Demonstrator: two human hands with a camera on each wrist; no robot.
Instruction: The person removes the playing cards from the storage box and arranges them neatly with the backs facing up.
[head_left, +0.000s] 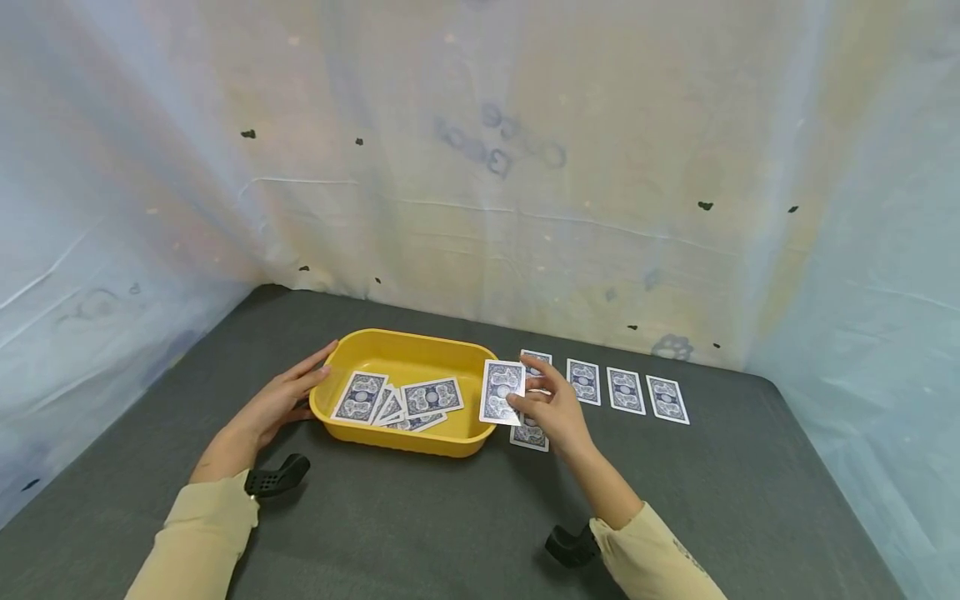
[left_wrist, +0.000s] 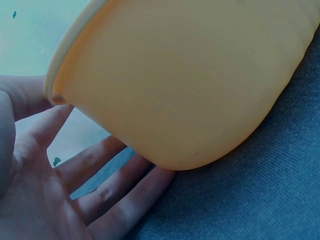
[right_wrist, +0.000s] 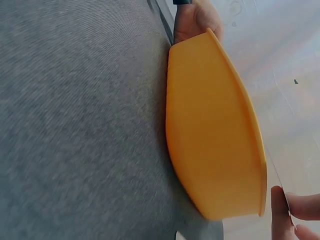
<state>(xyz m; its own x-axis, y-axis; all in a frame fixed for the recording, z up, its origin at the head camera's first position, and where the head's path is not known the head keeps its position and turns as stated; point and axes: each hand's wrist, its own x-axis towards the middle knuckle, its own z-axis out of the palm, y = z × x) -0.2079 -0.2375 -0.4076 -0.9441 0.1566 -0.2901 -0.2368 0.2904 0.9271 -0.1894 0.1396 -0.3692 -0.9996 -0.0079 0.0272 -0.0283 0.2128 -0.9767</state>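
A yellow plastic basin [head_left: 408, 443] stands on the dark table. Inside it lie several playing cards [head_left: 361, 397] with blue-patterned backs up, some overlapping. My left hand [head_left: 273, 404] holds the basin's left end; in the left wrist view, the thumb side meets the rim and other fingers [left_wrist: 112, 200] touch the outer wall. Between thumb and fingers, my right hand [head_left: 552, 407] pinches a playing card [head_left: 498, 392], raised by the basin's right rim with its patterned back showing. In the right wrist view this card is edge-on beside the fingertips [right_wrist: 302, 206].
Right of the basin, cards lie face down in a row: one [head_left: 583, 382], another [head_left: 626, 391] and an end card [head_left: 667, 400]. Behind my right hand, two more cards are partly hidden, the nearer one [head_left: 531, 437] close to the basin. Pale sheeting [head_left: 480, 208] hangs around the table.
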